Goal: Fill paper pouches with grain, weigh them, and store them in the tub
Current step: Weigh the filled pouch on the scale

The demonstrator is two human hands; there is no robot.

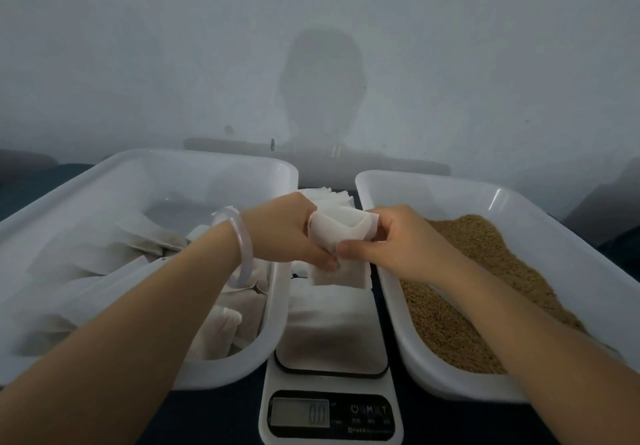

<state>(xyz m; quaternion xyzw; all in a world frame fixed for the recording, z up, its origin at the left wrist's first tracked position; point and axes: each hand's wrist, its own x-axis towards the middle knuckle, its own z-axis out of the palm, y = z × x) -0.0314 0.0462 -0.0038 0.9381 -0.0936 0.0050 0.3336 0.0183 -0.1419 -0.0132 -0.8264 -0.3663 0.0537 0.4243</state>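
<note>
A paper pouch is held at the centre of the view by both hands, above the far edge of a digital scale. The left hand is closed on the pouch's left side, thumb and fingers pinching the paper; the right hand is closed on its right side, thumb pressed to the front. The mouth of the pouch appears to be spread apart at twelve o'clock, presumably so that grain can be let in. The lower part hangs flat, and the pouch is judged to be empty or nearly so.

At three o'clock a white tub of grain is set just beside the scale, within easy reach of the right hand. At nine o'clock a second tub is seen holding a heap of pouches, evidently the store for finished ones. A stack of unused pouches is partly hidden behind the hands at twelve o'clock. A white sheet or pouch is laid on the scale's platform; the display is too blurred to be read with certainty. A pale bangle is worn on the left wrist. The dark worktop is crowded, everything being kept close.
</note>
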